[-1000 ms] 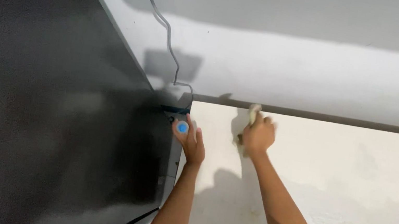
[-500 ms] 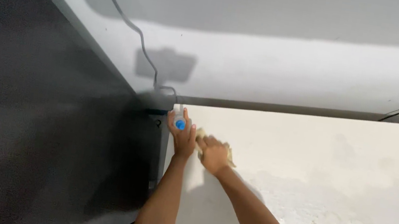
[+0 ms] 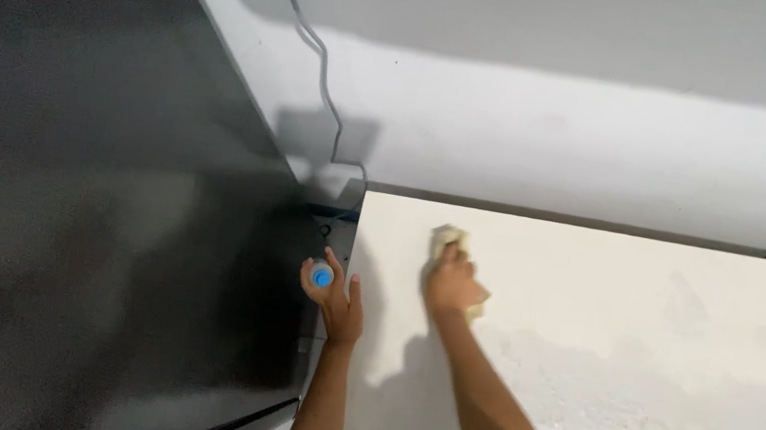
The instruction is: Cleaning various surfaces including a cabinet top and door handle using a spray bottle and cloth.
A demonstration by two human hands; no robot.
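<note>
Cloth point(image 3: 448, 240), pale yellow and crumpled, lies pressed flat under the right hand point(image 3: 452, 281) on the cream tabletop point(image 3: 651, 316), close to its back-left corner. That hand is closed down over the cloth, fingers bunched on it, one corner poking out toward the wall and another at the right of the palm. Half a second ago the same hand and cloth sat lower and further left, right against the other hand; now they have swept up and to the right, nearer the back edge, so the wiping stroke is covering a fresh strip of the surface. Left hand point(image 3: 334, 291) is wrapped around a small bottle with a blue cap point(image 3: 321, 277), and it has dropped away from the corner to hang over the gap beside the tabletop's left edge, apart from the cloth. Rough, mottled patches show further right on the tabletop. Left of the gap stands a tall black appliance point(image 3: 75, 179); a grey cable point(image 3: 321, 85) runs down the white wall point(image 3: 566, 141).
</note>
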